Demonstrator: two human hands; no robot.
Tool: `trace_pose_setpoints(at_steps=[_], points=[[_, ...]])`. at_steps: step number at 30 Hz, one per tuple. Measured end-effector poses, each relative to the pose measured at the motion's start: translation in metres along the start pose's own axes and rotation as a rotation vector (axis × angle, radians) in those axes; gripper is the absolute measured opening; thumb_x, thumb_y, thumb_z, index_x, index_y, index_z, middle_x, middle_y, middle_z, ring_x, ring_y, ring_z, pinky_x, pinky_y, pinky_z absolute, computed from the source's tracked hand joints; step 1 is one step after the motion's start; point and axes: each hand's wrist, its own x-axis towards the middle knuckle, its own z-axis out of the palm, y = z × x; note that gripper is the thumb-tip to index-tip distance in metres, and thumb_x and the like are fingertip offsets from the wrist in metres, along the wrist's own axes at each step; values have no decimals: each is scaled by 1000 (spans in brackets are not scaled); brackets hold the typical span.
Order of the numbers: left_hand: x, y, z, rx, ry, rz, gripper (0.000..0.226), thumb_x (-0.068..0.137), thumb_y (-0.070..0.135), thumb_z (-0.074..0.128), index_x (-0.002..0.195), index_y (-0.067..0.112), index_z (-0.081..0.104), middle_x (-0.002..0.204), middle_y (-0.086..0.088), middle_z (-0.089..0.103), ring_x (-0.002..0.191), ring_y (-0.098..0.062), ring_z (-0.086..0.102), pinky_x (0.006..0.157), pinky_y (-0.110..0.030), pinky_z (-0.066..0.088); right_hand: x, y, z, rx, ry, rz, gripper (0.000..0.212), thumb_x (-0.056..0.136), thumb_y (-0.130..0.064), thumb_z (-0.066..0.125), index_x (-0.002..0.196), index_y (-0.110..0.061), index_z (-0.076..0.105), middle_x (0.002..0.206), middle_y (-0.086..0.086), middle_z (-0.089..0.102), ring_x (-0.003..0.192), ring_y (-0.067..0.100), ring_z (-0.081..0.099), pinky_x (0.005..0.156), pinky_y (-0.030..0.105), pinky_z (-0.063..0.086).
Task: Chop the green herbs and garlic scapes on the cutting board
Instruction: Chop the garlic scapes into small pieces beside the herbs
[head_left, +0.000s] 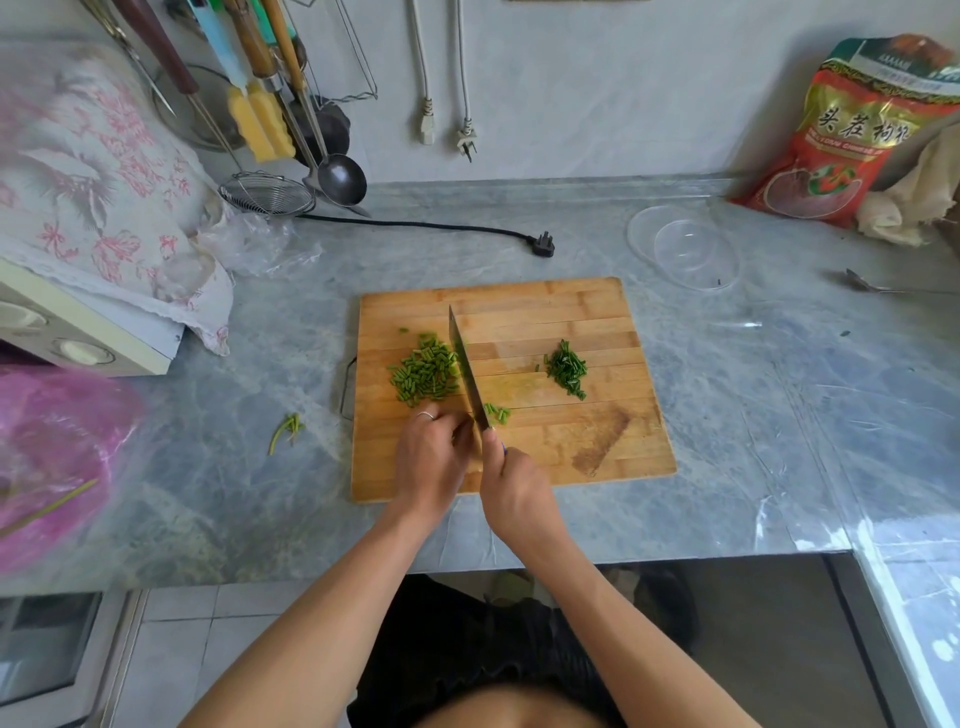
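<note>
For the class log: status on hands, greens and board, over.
Right hand grips knife; left hand steadies beside blade. Garlic scapes piled left, herbs right. Cutting board unobstructed.

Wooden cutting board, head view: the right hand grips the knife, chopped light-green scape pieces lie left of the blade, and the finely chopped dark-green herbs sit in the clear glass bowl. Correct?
Not quite. The head view shows the finely chopped dark-green herbs on the wooden cutting board, right of the knife; the clear glass bowl stands apart on the counter. The rest holds.
</note>
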Motion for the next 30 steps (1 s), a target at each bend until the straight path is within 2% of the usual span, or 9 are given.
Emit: trace_pose_setpoints(at_steps=[1,2,4,7,9,11,14,18,30], points=[[0,0,0,-6,-1,4,17,90,23,62,76,21,72,77,12,50,76,-13,52,58,-29,29,0,0,3,89,-126,120,49,107,-24,7,108,-6,53,56,4,50,40,12,42,30,22,17],[1,0,0,-14,-5,7,16,90,23,62,76,21,70,77,12,50,77,-14,52,58,-30,31,2,-3,7,115,-79,49,69,98,-54,0,100,-12,55,62,0,51,48,9,43,34,20,34],[1,-3,0,-23,-20,22,14,89,22,63,76,21,68,78,7,55,78,-15,53,56,-32,35,0,-3,13,132,-30,100,84,70,-77,1,91,-16,55,68,-4,50,56,6,43,56,0,39],[0,-3,-1,-5,-10,31,12,87,18,66,76,17,69,74,6,49,74,-17,52,53,-29,29,7,-20,8,97,-184,164,53,105,-41,14,110,-7,53,61,-1,50,46,7,40,33,20,23],[-1,-2,-1,-7,5,43,13,86,16,67,73,15,70,72,8,45,70,-16,49,50,-26,24,17,-9,19,-29,46,92,31,104,-11,24,122,1,46,63,3,56,42,6,36,40,18,14],[-2,-3,-1,5,18,54,16,88,18,68,73,15,71,72,7,51,70,-17,51,48,-25,28,26,-13,17,-55,106,67,24,99,-6,35,118,1,46,60,4,57,38,5,37,38,17,15],[-2,-6,1,56,34,66,15,90,19,67,77,16,74,77,-2,62,75,-20,59,51,-30,38,23,-22,7,166,17,74,18,97,-28,46,98,-11,53,62,-3,52,49,6,46,46,16,32],[-8,-2,-3,85,40,123,18,84,3,65,88,17,76,87,-3,65,80,-22,61,59,-25,40,31,-12,2,217,-47,223,60,102,-54,21,67,-13,49,58,4,53,48,17,51,47,28,42],[-5,-3,-8,17,58,-32,11,88,18,71,96,15,78,92,-2,69,83,-18,63,67,-29,48,10,-5,-20,139,-39,79,65,99,-59,21,63,-10,46,53,4,48,49,19,46,52,39,45]])
